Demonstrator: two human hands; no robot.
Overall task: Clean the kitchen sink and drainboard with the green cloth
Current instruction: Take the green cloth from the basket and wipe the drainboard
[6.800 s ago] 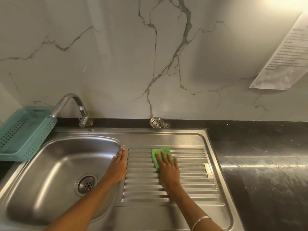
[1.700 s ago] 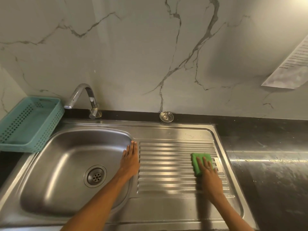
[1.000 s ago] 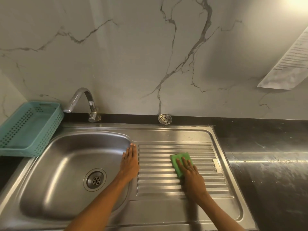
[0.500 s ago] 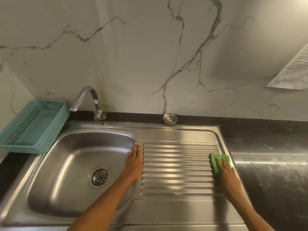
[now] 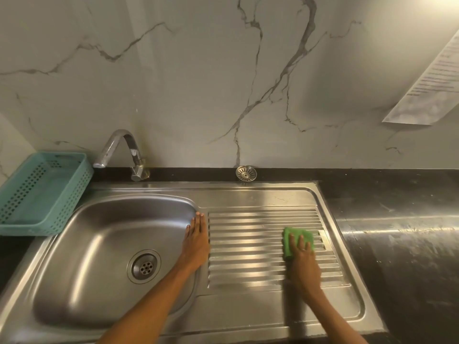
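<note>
A pale marble-patterned wall [image 5: 186, 83] with grey veins rises behind a dark, glossy stone countertop [image 5: 402, 244]. A printed white paper sheet [image 5: 427, 88] hangs tilted on the wall near its upper right edge. Set into the countertop is a stainless steel kitchen sink unit: a deep rounded steel basin [image 5: 99, 256] on the left and a ribbed steel drainboard [image 5: 248, 244] on the right. A perforated teal plastic basket [image 5: 42, 192] sits on the countertop at the basin's far left corner, overlapping the sink's rim. A curved chrome tap [image 5: 121, 152] stands at the back edge, its spout turned toward the basket. A round metal drain [image 5: 144, 266] lies in the basin floor, and a small round metal strainer [image 5: 246, 173] leans at the back edge of the countertop, against the dark upstand.

The left hand [image 5: 196, 242] lies flat on the ridge between basin and drainboard, fingers straight and together. The right hand [image 5: 303, 259] presses the folded green cloth [image 5: 298, 238] down onto the ribs near the drainboard's right edge, fingers extended and slightly spread over it; the hand is a little blurred.
</note>
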